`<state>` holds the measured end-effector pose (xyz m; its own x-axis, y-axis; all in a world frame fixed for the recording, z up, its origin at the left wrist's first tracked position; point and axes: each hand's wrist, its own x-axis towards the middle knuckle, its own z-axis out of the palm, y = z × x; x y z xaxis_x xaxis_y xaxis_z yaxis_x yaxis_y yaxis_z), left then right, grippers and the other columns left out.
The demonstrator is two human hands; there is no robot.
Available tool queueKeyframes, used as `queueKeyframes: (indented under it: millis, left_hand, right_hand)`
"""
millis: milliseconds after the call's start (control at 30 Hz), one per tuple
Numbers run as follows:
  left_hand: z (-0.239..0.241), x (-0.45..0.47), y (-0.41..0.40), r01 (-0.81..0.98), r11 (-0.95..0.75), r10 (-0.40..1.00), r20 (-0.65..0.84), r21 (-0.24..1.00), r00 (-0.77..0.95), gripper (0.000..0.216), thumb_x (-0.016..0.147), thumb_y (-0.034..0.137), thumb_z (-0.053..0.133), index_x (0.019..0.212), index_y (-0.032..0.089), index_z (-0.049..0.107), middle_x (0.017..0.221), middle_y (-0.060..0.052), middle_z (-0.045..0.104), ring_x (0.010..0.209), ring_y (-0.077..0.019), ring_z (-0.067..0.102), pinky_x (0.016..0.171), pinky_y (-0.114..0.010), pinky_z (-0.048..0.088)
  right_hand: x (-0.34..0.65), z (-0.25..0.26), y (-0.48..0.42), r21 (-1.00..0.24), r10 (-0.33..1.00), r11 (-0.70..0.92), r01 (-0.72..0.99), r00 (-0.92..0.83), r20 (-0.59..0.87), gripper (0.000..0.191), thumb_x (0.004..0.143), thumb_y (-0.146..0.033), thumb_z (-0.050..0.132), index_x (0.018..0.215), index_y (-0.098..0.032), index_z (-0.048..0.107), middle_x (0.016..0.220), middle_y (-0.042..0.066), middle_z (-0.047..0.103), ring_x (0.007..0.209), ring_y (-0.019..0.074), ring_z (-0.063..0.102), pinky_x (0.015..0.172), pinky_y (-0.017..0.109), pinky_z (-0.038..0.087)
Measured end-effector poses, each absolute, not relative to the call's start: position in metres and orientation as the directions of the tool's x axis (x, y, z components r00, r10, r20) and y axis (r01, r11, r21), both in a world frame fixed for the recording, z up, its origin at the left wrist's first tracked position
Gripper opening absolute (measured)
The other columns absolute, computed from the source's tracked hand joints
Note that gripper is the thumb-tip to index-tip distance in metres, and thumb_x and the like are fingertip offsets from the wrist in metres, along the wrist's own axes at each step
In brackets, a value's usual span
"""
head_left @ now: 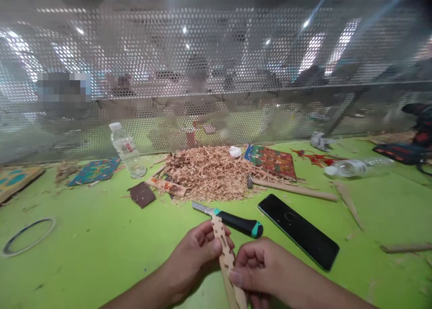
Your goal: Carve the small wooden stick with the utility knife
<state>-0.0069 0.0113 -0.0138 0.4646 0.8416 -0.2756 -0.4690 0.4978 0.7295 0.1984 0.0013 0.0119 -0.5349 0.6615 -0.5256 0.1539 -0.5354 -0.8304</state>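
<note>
Between my two hands is a pale carved wooden stick (225, 250) with small notches and holes along its upper part. My left hand (199, 246) grips it near the top, thumb on the front face and fingers behind. Lower down, my right hand (258, 266) pinches the same stick between thumb and curled fingers. The stick's bottom end runs out of the picture. Just beyond its tip lies a black and teal utility knife (236, 221) with its blade out, pointing left. A black smartphone (299, 232) rests right of the knife.
A heap of wood shavings (209, 174) lies against the perforated metal screen (209, 115). Around it are an upright water bottle (128, 151), a brown sandpaper piece (141, 194), a small hammer (293, 187), a lying bottle (354, 167) and a power drill (418, 129). A ring (29, 237) lies left.
</note>
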Motion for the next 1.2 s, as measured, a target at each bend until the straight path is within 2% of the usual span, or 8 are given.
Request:
queueKeyframes:
  millis: [133,300,500,633,1000,1200]
  left_hand:
    - [-0.0143,-0.0093,0.013,-0.463,0.517,0.824,-0.274,0.72,0.496,0.05,0.069,0.038,0.105,0.105,0.016,0.078,0.093,-0.005,0.078,0.085,-0.0163,0.073,0.084,-0.029,0.054]
    - [-0.0114,-0.0105,0.0146,-0.448,0.541,0.8,-0.271,0.712,0.535,0.045,0.071,0.037,0.104,0.102,0.018,0.077,0.091,-0.004,0.078,0.082,-0.0145,0.072,0.079,-0.027,0.052]
    - [-0.0144,-0.0101,0.0135,-0.446,0.532,0.797,-0.248,0.72,0.55,0.05,0.07,0.039,0.105,0.105,0.017,0.078,0.094,-0.005,0.078,0.088,-0.0161,0.072,0.084,-0.029,0.052]
    - [-0.0166,-0.01,0.0127,-0.444,0.518,0.803,-0.236,0.731,0.547,0.061,0.063,0.045,0.107,0.106,0.016,0.077,0.094,-0.006,0.077,0.084,-0.016,0.07,0.08,-0.028,0.05]
    - [-0.0119,-0.0098,0.0139,-0.415,0.522,0.792,-0.243,0.745,0.56,0.055,0.066,0.042,0.106,0.101,0.017,0.072,0.087,-0.002,0.073,0.076,-0.0136,0.064,0.072,-0.027,0.043]
    - [-0.0112,-0.0115,0.0162,-0.404,0.537,0.776,-0.247,0.74,0.58,0.055,0.065,0.04,0.106,0.101,0.018,0.07,0.085,0.0,0.07,0.076,-0.0134,0.063,0.073,-0.028,0.042]
  right_hand:
    - [0.1978,0.0163,-0.0031,-0.825,0.669,-0.529,0.201,-0.5,-0.551,0.066,0.062,-0.076,0.094,0.075,-0.019,0.063,0.06,0.002,0.073,0.045,0.0098,0.062,0.044,0.019,0.045]
    - [0.1982,0.0147,-0.0053,-0.817,0.662,-0.53,0.228,-0.491,-0.566,0.069,0.059,-0.08,0.092,0.074,-0.02,0.063,0.062,0.002,0.074,0.047,0.0107,0.063,0.045,0.021,0.047]
    - [0.1953,0.0165,-0.001,-0.795,0.629,-0.564,0.224,-0.506,-0.59,0.066,0.054,-0.074,0.097,0.068,-0.019,0.063,0.055,0.0,0.069,0.041,0.0057,0.051,0.042,0.018,0.042]
    - [0.1944,0.0156,0.0006,-0.791,0.626,-0.57,0.221,-0.507,-0.593,0.066,0.051,-0.073,0.097,0.066,-0.019,0.064,0.051,0.001,0.07,0.037,0.0059,0.048,0.038,0.018,0.041]
    - [0.1924,0.0212,-0.0004,-0.769,0.605,-0.597,0.228,-0.501,-0.618,0.063,0.052,-0.068,0.099,0.063,-0.017,0.063,0.063,0.008,0.078,0.04,0.0027,0.047,0.04,0.012,0.035]
    - [0.1906,0.0196,0.0008,-0.763,0.589,-0.606,0.228,-0.517,-0.622,0.065,0.05,-0.07,0.099,0.063,-0.018,0.062,0.062,0.007,0.077,0.039,0.0028,0.047,0.038,0.013,0.035]
